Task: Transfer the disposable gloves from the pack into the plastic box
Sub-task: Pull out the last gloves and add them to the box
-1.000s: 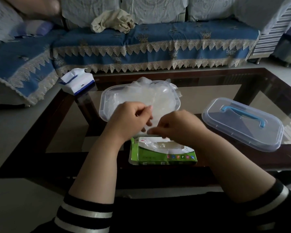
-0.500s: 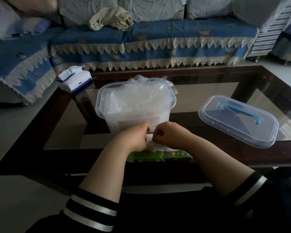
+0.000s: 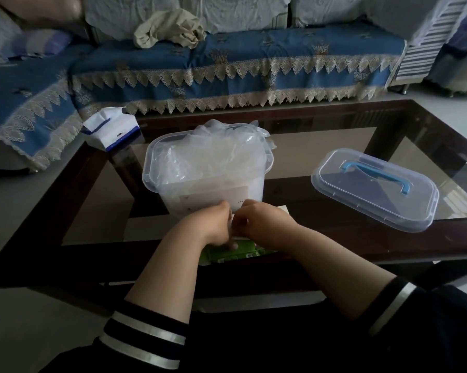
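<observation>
Your left hand (image 3: 216,225) and right hand (image 3: 264,221) meet knuckle to knuckle over the green glove pack (image 3: 228,253) at the near edge of the glass counter (image 3: 321,168), fingers curled down and pinching a thin sheet of glove (image 3: 233,228) between them. Just beyond your hands stands the clear plastic box (image 3: 208,175), touching them at its near wall and heaped above its rim with crumpled disposable gloves (image 3: 221,146). The box's lid (image 3: 375,188), blue handle up, lies well to your right, and a white-and-blue tissue pack (image 3: 111,130) sits at the far left corner.
</observation>
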`<state>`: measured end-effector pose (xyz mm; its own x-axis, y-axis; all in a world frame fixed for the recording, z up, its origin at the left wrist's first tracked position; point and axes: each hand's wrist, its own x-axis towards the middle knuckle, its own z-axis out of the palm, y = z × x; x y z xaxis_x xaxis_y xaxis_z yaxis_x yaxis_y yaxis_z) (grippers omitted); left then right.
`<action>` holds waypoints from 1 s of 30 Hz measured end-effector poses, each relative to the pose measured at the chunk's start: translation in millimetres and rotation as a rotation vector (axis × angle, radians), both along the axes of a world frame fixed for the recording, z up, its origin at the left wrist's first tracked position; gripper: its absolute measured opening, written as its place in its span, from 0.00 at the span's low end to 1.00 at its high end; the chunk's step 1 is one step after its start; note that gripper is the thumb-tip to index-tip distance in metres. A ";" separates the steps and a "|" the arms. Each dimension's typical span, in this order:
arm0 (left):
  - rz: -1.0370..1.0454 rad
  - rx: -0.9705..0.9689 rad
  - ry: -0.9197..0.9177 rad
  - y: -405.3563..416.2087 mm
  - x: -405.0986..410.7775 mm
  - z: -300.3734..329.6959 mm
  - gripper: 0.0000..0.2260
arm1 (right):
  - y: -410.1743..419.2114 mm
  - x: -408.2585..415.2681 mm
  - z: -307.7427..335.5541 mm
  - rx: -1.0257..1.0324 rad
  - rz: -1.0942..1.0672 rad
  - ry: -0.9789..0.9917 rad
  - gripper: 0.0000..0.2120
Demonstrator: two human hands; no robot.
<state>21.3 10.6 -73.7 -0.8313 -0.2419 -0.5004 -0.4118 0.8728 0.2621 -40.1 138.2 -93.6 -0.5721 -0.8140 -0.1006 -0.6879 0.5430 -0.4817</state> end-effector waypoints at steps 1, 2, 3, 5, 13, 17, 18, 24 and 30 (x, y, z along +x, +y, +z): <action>-0.006 0.006 0.009 -0.1 -0.5 -1.3 0.27 | 0.2 -1.2 0.3 -0.064 -0.012 -0.029 0.08; -0.010 0.018 0.026 0.0 -1.0 -2.3 0.29 | 0.9 -2.1 3.1 -0.153 -0.028 -0.072 0.06; -0.007 0.036 0.037 -0.6 -1.5 -3.7 0.31 | 2.2 -3.2 7.4 -0.260 -0.049 -0.112 0.04; 0.000 0.074 0.030 -2.5 -1.0 -4.6 0.33 | 5.2 -2.3 21.7 -0.536 -0.117 -0.198 0.06; -0.089 0.040 0.077 -11.3 1.7 8.8 0.17 | 31.6 -10.9 73.3 -1.243 -0.335 -0.510 0.05; 0.149 0.393 0.349 -11.8 6.4 36.8 0.11 | 32.3 -11.7 73.9 -1.168 -0.404 -0.451 0.05; 0.201 0.507 0.457 -7.1 8.2 46.1 0.15 | 32.0 -11.0 73.5 -1.146 -0.406 -0.419 0.05; 0.176 0.805 0.603 30.5 9.3 66.4 0.26 | 24.7 -3.6 71.2 -1.147 -0.379 -0.338 0.03; 0.291 0.928 0.910 28.8 -0.5 73.5 0.15 | 20.5 -19.3 81.3 -1.093 -0.391 -0.361 0.12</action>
